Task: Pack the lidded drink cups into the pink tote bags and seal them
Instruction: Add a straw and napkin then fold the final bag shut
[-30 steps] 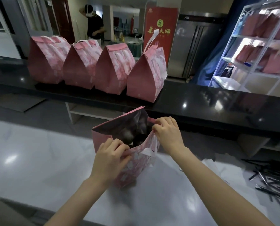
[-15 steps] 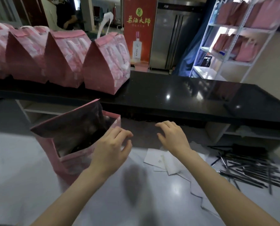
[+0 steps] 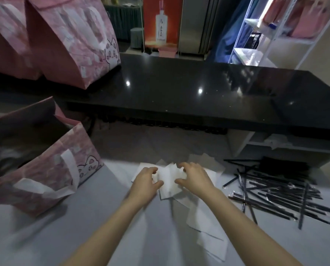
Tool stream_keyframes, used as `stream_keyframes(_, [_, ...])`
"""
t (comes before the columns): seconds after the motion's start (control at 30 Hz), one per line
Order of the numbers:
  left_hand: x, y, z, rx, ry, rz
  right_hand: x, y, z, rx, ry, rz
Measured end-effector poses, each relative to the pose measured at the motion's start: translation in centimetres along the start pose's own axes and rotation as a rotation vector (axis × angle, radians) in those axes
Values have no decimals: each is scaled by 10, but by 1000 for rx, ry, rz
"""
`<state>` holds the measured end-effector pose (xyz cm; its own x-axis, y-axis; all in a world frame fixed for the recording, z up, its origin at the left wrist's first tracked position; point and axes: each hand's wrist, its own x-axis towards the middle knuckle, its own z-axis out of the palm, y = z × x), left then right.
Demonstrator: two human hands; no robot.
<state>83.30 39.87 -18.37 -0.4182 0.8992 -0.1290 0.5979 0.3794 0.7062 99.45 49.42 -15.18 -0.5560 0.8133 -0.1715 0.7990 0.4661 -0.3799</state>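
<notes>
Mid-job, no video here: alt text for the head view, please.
The left hand and right hand pinch a white paper sheet from a pile on the table. An open pink tote bag stands to their left, black straws lie scattered at right, and closed pink bags sit on the black counter behind.

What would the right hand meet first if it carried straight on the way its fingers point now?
The white paper sheet that its fingers pinch; the right hand points left across it. Just beyond, probably the left hand, though depth is unclear.
</notes>
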Motion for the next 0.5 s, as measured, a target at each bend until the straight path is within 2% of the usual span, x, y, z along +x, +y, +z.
stream_keyframes(0.23, [19,4,18,18,58,0,17,5,22,27,26,-37])
stream_keyframes(0.5, [6,11,3,-189,130,-41,4,3,18,172,120,-79])
